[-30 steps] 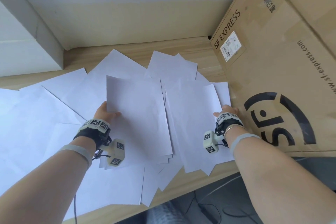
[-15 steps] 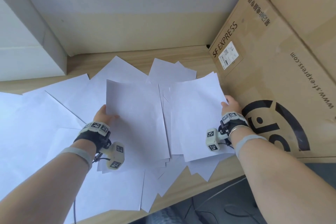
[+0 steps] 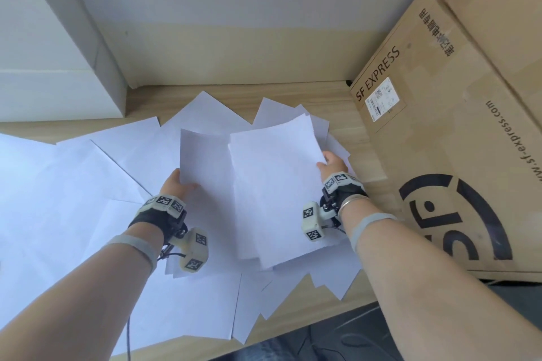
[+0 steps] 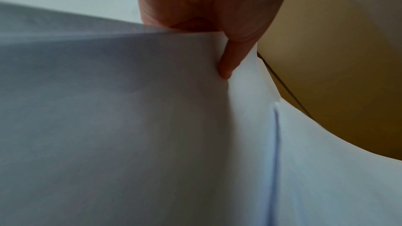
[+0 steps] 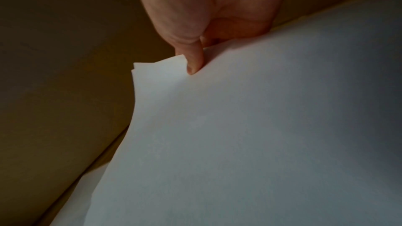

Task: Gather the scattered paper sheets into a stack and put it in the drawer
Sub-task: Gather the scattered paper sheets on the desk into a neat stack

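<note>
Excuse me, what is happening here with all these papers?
A person is gathering loose sheets on a wooden desk. The left hand grips one bundle by its edge, and the right hand pinches another bundle, which overlaps the first. Many sheets lie scattered on the desk. A cardboard box stands at the right. No drawer is in view.
</note>
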{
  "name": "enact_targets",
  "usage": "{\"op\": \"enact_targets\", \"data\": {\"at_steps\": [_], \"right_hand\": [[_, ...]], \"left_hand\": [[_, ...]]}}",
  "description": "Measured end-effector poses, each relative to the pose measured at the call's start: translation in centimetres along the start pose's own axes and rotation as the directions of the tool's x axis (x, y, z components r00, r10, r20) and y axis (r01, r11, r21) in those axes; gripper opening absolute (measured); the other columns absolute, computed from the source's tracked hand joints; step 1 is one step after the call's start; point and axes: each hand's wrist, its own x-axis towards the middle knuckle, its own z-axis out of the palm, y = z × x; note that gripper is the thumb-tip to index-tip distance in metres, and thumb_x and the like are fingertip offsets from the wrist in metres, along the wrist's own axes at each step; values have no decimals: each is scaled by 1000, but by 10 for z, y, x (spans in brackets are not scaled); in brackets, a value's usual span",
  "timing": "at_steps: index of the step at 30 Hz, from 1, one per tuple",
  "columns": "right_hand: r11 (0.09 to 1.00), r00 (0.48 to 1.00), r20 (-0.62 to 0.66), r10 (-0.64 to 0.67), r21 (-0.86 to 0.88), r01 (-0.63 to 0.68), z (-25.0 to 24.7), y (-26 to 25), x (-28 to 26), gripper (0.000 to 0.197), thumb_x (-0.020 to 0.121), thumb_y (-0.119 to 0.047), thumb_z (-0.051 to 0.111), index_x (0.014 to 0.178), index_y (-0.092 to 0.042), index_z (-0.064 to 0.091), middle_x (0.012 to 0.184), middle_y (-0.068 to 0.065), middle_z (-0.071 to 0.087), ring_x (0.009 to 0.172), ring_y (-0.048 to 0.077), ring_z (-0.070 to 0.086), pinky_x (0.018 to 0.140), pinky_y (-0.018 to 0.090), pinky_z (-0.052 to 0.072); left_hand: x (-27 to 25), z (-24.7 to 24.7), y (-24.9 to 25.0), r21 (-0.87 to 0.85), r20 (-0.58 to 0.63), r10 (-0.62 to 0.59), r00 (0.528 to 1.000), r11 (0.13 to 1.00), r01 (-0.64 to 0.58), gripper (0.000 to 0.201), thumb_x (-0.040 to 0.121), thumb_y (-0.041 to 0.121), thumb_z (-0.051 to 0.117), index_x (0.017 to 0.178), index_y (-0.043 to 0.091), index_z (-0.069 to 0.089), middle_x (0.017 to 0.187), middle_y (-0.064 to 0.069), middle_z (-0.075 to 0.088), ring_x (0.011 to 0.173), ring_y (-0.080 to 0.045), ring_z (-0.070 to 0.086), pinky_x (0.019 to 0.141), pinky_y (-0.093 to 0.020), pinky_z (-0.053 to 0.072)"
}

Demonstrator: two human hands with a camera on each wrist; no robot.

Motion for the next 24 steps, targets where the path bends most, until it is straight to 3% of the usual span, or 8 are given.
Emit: {"op": "enact_targets", "data": {"at_steps": [5,8,11,14,18,22,24], "right_hand": [[999,997,73,32,-35,-30,48,-24,-20,36,86,3,36,111,-7,61,112,17,65,84,30,55,68,28,42],[998,996,77,48,31,-50,71,-36,-30,45,85,1,36,123,-14,55,118,12,64,96,30,59,78,29,48],[995,990,119,79,47,-85,86,-48,-39,64,89,-3,39,148,-23,24,142,7,47,124,30,51,101,34,45],[997,972,224,63,32,-72,95,-55,-49,74,93,-11,44,151,-24,1,154,3,29,128,29,47,99,30,40],[997,965,259,34,61,-51,100,-49,-47,75,94,-18,47,151,-22,-1,159,-1,14,139,25,34,110,31,30],[967,981,176,80,227,-119,86,-46,-41,81,92,-26,53,151,-21,-1,157,7,23,140,25,34,113,34,28],[926,981,162,103,345,-154,78,-48,-37,82,89,-30,59,151,-18,8,153,8,31,138,27,37,115,38,29]], "left_hand": [[-1,3,-1,-1,15,-31,999,1000,31,44,93,17,52,132,-1,42,132,-23,53,120,-36,52,97,-39,40],[-2,5,-1,-27,21,-44,999,999,44,46,93,20,53,134,1,42,135,-19,52,123,-34,51,100,-37,38],[-4,6,-1,-83,57,-59,997,995,63,50,90,18,58,135,3,41,134,-17,53,123,-33,52,101,-39,39],[-5,6,-1,-123,90,-41,995,991,52,53,85,6,63,133,3,41,131,-20,55,120,-36,53,102,-45,42],[-8,6,2,-159,96,33,995,987,-17,55,82,-6,60,133,7,44,128,-19,57,119,-36,54,102,-47,43],[-17,-2,15,-297,111,160,981,947,-120,63,80,-6,60,137,16,45,123,-11,60,114,-32,58,97,-44,47],[-19,-9,25,-357,104,244,964,914,-193,66,76,-6,62,136,14,45,117,-7,59,109,-28,58,94,-41,47]]}}
